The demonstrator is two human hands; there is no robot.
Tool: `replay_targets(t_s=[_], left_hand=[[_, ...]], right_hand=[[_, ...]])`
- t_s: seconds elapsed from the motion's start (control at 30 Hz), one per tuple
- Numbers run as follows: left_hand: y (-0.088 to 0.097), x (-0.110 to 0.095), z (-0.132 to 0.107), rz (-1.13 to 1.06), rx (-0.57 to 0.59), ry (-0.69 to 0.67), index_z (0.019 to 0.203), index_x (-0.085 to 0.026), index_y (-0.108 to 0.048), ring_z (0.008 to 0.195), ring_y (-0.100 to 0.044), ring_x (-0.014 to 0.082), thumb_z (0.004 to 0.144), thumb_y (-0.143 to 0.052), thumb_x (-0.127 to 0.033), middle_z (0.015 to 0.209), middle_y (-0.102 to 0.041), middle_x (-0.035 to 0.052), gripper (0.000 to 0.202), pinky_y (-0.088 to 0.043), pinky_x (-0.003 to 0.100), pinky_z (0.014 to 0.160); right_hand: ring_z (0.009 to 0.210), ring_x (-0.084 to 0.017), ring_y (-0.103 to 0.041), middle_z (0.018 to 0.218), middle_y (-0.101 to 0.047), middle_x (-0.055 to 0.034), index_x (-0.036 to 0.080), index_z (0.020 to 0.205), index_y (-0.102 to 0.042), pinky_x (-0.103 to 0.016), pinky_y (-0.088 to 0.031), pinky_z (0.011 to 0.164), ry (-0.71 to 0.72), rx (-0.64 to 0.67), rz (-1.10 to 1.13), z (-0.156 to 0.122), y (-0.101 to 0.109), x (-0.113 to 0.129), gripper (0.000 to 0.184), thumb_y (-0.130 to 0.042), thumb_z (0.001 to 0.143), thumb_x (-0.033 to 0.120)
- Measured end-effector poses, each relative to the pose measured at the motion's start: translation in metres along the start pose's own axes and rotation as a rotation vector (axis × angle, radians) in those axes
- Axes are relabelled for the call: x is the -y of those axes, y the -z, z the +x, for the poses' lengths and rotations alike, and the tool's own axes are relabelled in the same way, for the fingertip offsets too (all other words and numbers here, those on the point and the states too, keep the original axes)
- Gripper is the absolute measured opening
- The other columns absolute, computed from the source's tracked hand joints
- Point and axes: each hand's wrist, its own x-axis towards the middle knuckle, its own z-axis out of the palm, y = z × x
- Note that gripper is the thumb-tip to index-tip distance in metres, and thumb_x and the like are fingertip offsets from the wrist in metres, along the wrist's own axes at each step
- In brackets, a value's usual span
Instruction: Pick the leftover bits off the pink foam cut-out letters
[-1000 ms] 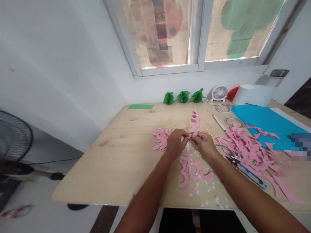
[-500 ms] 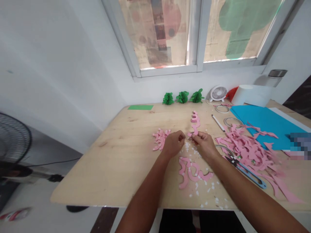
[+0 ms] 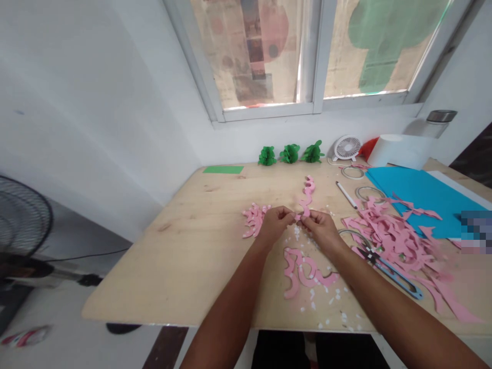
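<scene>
- The right hand [image 3: 322,228] holds the near end of a wavy pink strip [image 3: 308,192] pinched between thumb and fingers.
- The left hand [image 3: 277,221] has its thumb and fingertips drawn narrowly together at that same end; whether they grip the paper or only touch it is too small to tell.
- The strip runs away from the person, beyond both hands.
- Just left of the left hand, partly behind it, lies a cluster of pink cutouts [image 3: 251,221].
- Nearer the body than both hands are curved pink pieces [image 3: 291,287] and scattered white bits [image 3: 338,295].
- Right of the right hand sit a heap of pink scraps [image 3: 394,230] and blue-handled scissors [image 3: 400,278]; farther right are blue sheets [image 3: 426,189].
- Beyond the right hand, slightly rightward, lies a white pen [image 3: 347,195].
- Well beyond both hands, three green paper figures [image 3: 289,153] stand by the wall.
</scene>
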Motion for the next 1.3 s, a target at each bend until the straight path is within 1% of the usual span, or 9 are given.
replay_targets(t_s=[0.3, 0.43, 0.57, 0.63, 0.77, 0.83, 0.97, 1.2, 1.3], left_hand=[[0.001, 0.004, 0.000, 0.160, -0.024, -0.094, 0.060, -0.014, -0.058, 0.056, -0.050, 0.0102, 0.066, -0.058, -0.027, 0.055, -0.057, -0.0019, 0.014, -0.038, 0.021, 0.052], [0.002, 0.002, -0.001, 0.046, 0.011, -0.028, 0.062, -0.014, -0.058, 0.055, -0.052, 0.0105, 0.066, -0.057, -0.026, 0.056, -0.059, -0.0005, 0.013, -0.038, 0.021, 0.050], [0.004, 0.001, -0.001, -0.109, 0.078, 0.064, 0.061, -0.013, -0.058, 0.049, -0.050, 0.0091, 0.066, -0.058, -0.027, 0.053, -0.059, 0.0002, 0.014, -0.036, 0.020, 0.047], [0.005, -0.001, -0.001, -0.122, 0.044, 0.072, 0.061, -0.013, -0.059, 0.048, -0.049, 0.0085, 0.065, -0.060, -0.026, 0.052, -0.058, -0.0002, 0.014, -0.036, 0.020, 0.047], [0.007, -0.005, -0.001, -0.114, -0.044, 0.034, 0.074, -0.014, -0.066, 0.051, -0.050, 0.0080, 0.066, -0.062, -0.029, 0.057, -0.060, -0.0008, 0.017, -0.036, 0.019, 0.048], [0.007, -0.006, -0.001, -0.135, -0.007, 0.015, 0.079, -0.014, -0.068, 0.054, -0.052, 0.0088, 0.066, -0.063, -0.029, 0.061, -0.062, -0.0001, 0.020, -0.038, 0.020, 0.050], [0.006, -0.002, -0.001, -0.163, 0.037, -0.048, 0.072, -0.013, -0.066, 0.057, -0.053, 0.0103, 0.064, -0.065, -0.030, 0.062, -0.062, 0.0006, 0.018, -0.040, 0.021, 0.053], [-0.001, 0.000, 0.000, 0.029, -0.089, -0.156, 0.067, -0.014, -0.063, 0.052, -0.051, 0.0092, 0.064, -0.062, -0.026, 0.058, -0.059, -0.0010, 0.013, -0.040, 0.020, 0.050], [-0.002, 0.000, -0.001, 0.028, -0.083, -0.160, 0.066, -0.014, -0.064, 0.052, -0.050, 0.0090, 0.064, -0.062, -0.026, 0.057, -0.059, -0.0010, 0.012, -0.040, 0.020, 0.050]], right_hand=[[0.049, -0.011, -0.047, 0.055, -0.058, -0.0006, 0.016, 0.057, -0.059, -0.022, -0.031, 0.047, 0.019, -0.013, -0.063, 0.003, 0.002, -0.005, 0.032, -0.059, 0.073, 0.044], [0.049, -0.012, -0.048, 0.053, -0.058, -0.0008, 0.017, 0.055, -0.056, -0.022, -0.033, 0.047, 0.020, 0.008, -0.060, 0.006, 0.004, -0.009, 0.035, -0.058, 0.073, 0.047], [0.051, -0.013, -0.052, 0.054, -0.059, -0.0008, 0.017, 0.060, -0.059, -0.023, -0.037, 0.050, 0.054, 0.068, -0.090, 0.006, 0.004, -0.007, 0.032, -0.057, 0.075, 0.045], [0.051, -0.013, -0.052, 0.055, -0.060, -0.0014, 0.017, 0.061, -0.060, -0.023, -0.037, 0.050, 0.059, 0.078, -0.104, 0.004, 0.004, -0.005, 0.032, -0.056, 0.075, 0.046], [0.049, -0.012, -0.052, 0.056, -0.062, -0.0015, 0.017, 0.067, -0.061, -0.022, -0.035, 0.047, -0.013, 0.121, -0.102, 0.000, 0.000, 0.001, 0.030, -0.056, 0.075, 0.045], [0.050, -0.012, -0.054, 0.057, -0.063, -0.0016, 0.016, 0.070, -0.061, -0.022, -0.035, 0.048, -0.047, 0.185, -0.106, -0.003, -0.002, 0.005, 0.029, -0.056, 0.075, 0.044], [0.049, -0.012, -0.053, 0.056, -0.063, -0.0015, 0.016, 0.066, -0.060, -0.022, -0.037, 0.049, -0.065, 0.262, -0.104, -0.007, -0.004, 0.011, 0.030, -0.056, 0.076, 0.044], [0.050, -0.011, -0.053, 0.056, -0.064, -0.0019, 0.016, 0.065, -0.060, -0.022, -0.038, 0.051, -0.065, 0.249, -0.076, -0.007, -0.003, 0.011, 0.031, -0.056, 0.076, 0.045], [0.047, -0.011, -0.051, 0.055, -0.064, -0.0022, 0.016, 0.062, -0.059, -0.022, -0.036, 0.049, -0.070, 0.215, -0.079, -0.006, -0.003, 0.009, 0.031, -0.055, 0.076, 0.044]])
